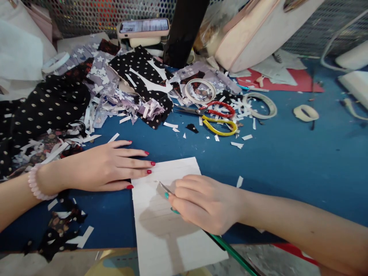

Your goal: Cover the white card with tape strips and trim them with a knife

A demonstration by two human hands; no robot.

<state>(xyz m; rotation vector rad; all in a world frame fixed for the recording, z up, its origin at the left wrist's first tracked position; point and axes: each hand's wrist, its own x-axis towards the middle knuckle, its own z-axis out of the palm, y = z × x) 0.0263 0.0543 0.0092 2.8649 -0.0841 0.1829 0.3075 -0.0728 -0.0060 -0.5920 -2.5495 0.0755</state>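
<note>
My left hand (105,166) lies flat with its fingers stretched out. Its fingertips rest on the upper left edge of a white sheet (155,230), which has faint lines across it and hangs over the table's front edge. In my right hand (205,203) is a long green-handled tool (235,255) with a thin pointed metal tip; its exact kind is partly hidden by my fingers. The tip is at the upper part of the sheet, just right of my left fingertips. My right fingers are closed around the tool, over the sheet.
Red-and-yellow-handled scissors (220,119) lie beyond the sheet, beside tape rolls (260,105). Fabric scraps (57,103) and white paper strips heap up on the left and at the back. A phone (143,27), a black post (184,34) and a pale bag (253,34) stand behind.
</note>
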